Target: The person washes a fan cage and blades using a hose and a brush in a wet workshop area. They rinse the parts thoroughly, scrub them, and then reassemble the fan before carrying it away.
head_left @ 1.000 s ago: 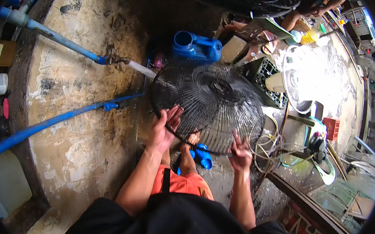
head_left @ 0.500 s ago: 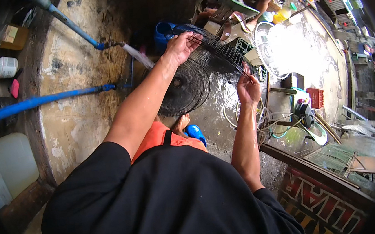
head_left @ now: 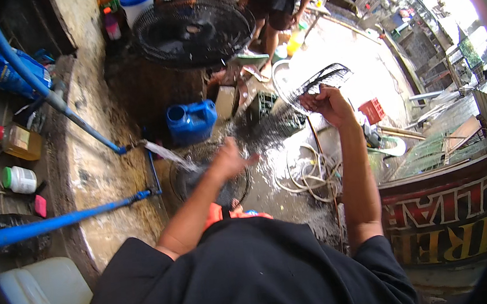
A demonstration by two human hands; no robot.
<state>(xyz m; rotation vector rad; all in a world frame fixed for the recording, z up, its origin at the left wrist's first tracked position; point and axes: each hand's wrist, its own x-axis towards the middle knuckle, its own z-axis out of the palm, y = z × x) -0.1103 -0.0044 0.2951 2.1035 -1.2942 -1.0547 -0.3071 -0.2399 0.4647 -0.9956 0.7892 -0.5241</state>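
Wet concrete floor (head_left: 270, 190) glistens below. Raised at arm's length, a black fan grille (head_left: 318, 80) is pinched at its rim by the right hand (head_left: 324, 102), probably to shed water; the left hand (head_left: 229, 159), fingers loosely spread, holds nothing near the running tap (head_left: 137, 143) and blue jug (head_left: 192, 122).

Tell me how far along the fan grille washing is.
Done: the grille looks rinsed, with spray flying off it. In hand: the right hand holds it up and out to the side; the left hand is free, near the water jet running from the tap. Left: another grille lies on the wet floor under the jet, and a big one stands behind.
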